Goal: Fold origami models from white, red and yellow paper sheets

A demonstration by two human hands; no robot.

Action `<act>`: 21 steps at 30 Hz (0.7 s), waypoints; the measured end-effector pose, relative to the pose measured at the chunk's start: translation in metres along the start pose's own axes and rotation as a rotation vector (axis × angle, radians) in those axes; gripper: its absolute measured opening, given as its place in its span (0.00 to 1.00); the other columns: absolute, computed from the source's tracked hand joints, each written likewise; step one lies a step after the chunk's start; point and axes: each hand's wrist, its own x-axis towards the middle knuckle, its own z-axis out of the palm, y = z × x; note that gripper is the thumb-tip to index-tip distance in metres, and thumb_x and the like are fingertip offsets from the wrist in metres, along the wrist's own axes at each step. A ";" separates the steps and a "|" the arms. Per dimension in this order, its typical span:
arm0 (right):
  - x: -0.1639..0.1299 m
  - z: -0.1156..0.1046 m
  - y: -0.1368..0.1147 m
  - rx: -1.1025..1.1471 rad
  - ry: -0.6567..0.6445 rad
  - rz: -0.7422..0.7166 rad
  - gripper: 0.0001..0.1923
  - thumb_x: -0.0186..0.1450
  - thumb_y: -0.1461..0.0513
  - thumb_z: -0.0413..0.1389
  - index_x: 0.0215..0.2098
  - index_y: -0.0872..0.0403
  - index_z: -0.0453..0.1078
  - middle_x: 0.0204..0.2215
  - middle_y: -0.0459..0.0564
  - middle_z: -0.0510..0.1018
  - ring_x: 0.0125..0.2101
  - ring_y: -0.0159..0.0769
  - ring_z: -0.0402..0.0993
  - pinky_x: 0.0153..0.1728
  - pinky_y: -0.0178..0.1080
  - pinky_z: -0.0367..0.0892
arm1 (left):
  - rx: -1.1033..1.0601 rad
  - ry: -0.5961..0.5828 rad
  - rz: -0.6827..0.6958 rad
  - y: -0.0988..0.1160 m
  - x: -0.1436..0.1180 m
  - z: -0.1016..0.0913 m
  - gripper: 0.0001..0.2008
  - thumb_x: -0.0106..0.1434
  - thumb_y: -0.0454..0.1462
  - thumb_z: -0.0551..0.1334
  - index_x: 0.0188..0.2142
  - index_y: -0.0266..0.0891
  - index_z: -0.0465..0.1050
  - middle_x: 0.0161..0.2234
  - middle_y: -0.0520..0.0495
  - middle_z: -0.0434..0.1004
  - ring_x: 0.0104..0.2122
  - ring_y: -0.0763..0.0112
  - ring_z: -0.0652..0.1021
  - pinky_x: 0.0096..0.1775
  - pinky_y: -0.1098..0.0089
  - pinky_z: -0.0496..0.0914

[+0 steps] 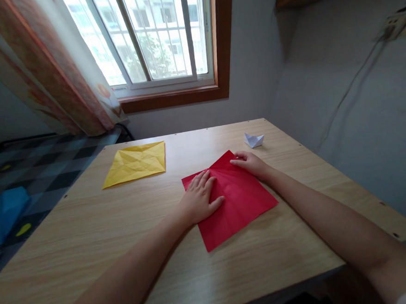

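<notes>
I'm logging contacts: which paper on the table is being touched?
The red sheet, left hand and right hand on it; the yellow sheet and white boat lie untouched.

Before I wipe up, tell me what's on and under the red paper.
On the red paper, the left hand lies flat; the right hand touches it near the far corner. Beneath is the table; anything between paper and table is covered and can't be seen.

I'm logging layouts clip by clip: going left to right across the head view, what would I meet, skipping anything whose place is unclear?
Blue thing → yellow paper → left hand on the red paper → right hand at that sheet's edge → wall socket.
</notes>
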 end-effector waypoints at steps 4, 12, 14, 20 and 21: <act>0.003 0.001 0.004 -0.082 -0.006 -0.050 0.15 0.58 0.59 0.63 0.42 0.55 0.75 0.40 0.51 0.83 0.40 0.42 0.79 0.41 0.40 0.72 | 0.006 0.000 0.029 -0.001 0.002 0.001 0.32 0.67 0.53 0.53 0.63 0.35 0.58 0.68 0.33 0.52 0.68 0.50 0.55 0.65 0.51 0.53; -0.004 0.002 -0.002 -0.180 -0.001 -0.113 0.15 0.58 0.59 0.61 0.42 0.57 0.75 0.41 0.52 0.82 0.41 0.44 0.78 0.41 0.41 0.72 | 0.072 -0.050 0.058 0.001 0.006 -0.006 0.35 0.68 0.53 0.51 0.65 0.29 0.56 0.68 0.29 0.52 0.67 0.45 0.55 0.64 0.50 0.53; -0.005 0.002 -0.003 -0.223 0.002 -0.129 0.14 0.59 0.59 0.60 0.42 0.57 0.75 0.41 0.53 0.82 0.40 0.44 0.78 0.41 0.42 0.72 | 0.090 -0.077 0.087 -0.001 0.006 -0.011 0.36 0.68 0.53 0.51 0.64 0.27 0.56 0.67 0.27 0.52 0.67 0.44 0.55 0.64 0.50 0.54; -0.008 0.004 -0.002 -0.362 0.055 -0.199 0.11 0.61 0.61 0.57 0.40 0.56 0.75 0.38 0.52 0.82 0.38 0.42 0.77 0.40 0.41 0.71 | 0.038 -0.029 0.116 -0.008 0.003 -0.013 0.34 0.67 0.53 0.53 0.64 0.33 0.59 0.67 0.33 0.55 0.67 0.48 0.56 0.64 0.50 0.55; -0.008 0.004 -0.002 -0.366 0.050 -0.202 0.11 0.61 0.61 0.57 0.40 0.56 0.75 0.38 0.51 0.82 0.38 0.42 0.77 0.40 0.41 0.71 | 0.021 -0.018 0.113 -0.008 0.002 -0.012 0.33 0.67 0.54 0.53 0.63 0.34 0.59 0.67 0.33 0.55 0.67 0.48 0.56 0.64 0.50 0.55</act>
